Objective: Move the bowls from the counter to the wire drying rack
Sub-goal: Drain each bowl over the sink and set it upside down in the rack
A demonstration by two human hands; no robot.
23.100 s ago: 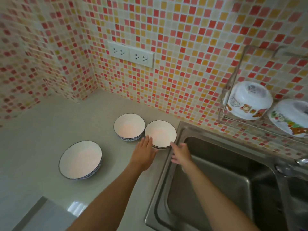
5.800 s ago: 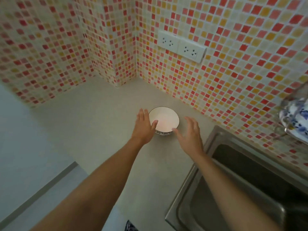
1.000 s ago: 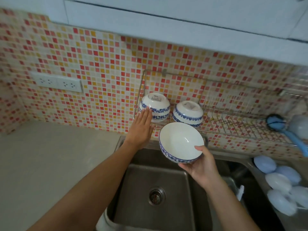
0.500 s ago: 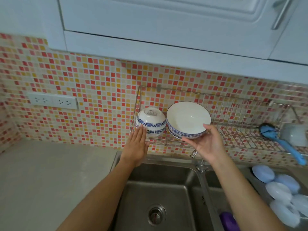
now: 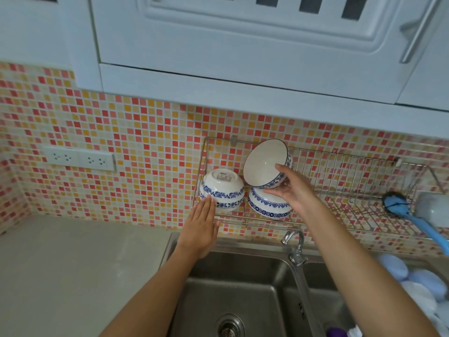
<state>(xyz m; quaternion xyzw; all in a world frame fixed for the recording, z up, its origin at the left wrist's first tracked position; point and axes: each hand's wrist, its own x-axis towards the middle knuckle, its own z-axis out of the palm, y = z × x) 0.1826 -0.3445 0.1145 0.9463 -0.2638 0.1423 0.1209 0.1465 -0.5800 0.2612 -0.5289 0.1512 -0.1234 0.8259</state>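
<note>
A wire drying rack (image 5: 340,166) hangs on the tiled wall above the sink. Two white bowls with blue flower bands sit upside down in its left end: one at the far left (image 5: 222,190), the other (image 5: 268,206) just to its right. My right hand (image 5: 291,190) grips a third such bowl (image 5: 263,164) by its rim, tilted with the opening facing me, directly above the second bowl. Flat, with straight fingers, my left hand (image 5: 201,226) reaches up so that its fingertips touch the lower side of the far-left bowl.
A double steel sink (image 5: 243,288) with a tap (image 5: 295,246) lies below the rack. A blue-handled brush (image 5: 408,215) and a pale cup (image 5: 432,210) sit at the rack's right end. Pale blue items (image 5: 413,278) lie at the right. Cupboards hang overhead; the counter (image 5: 73,263) spreads left.
My right hand has lifted the bowl higher into the rack and tipped it more on edge above the second upside-down bowl. My left hand stays near the far-left bowl.
</note>
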